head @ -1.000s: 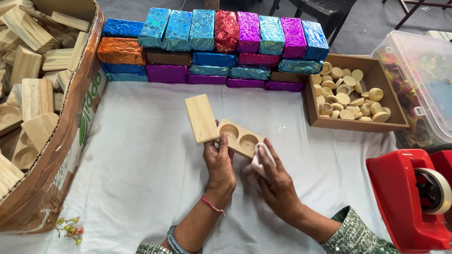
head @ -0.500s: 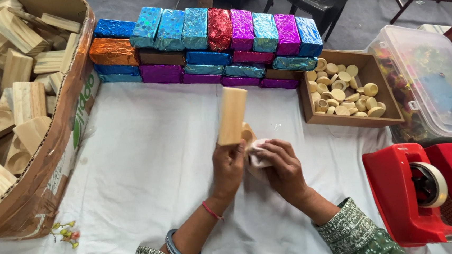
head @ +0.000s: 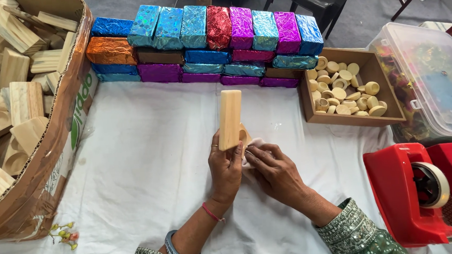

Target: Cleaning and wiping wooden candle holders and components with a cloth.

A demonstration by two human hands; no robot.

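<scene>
Pale wood: my left hand point(head: 226, 167) has its fingers closed around an upright wooden block point(head: 230, 119) over the white tablecloth point(head: 149, 164). My right hand point(head: 274, 168) pinches a small white cloth point(head: 252, 144) against the block's lower side.

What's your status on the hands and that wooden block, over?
Left hand grips pale rectangular wooden block, held on end. Right hand presses small white cloth against its lower side. White table cover around hands, nothing obstructing.
</scene>
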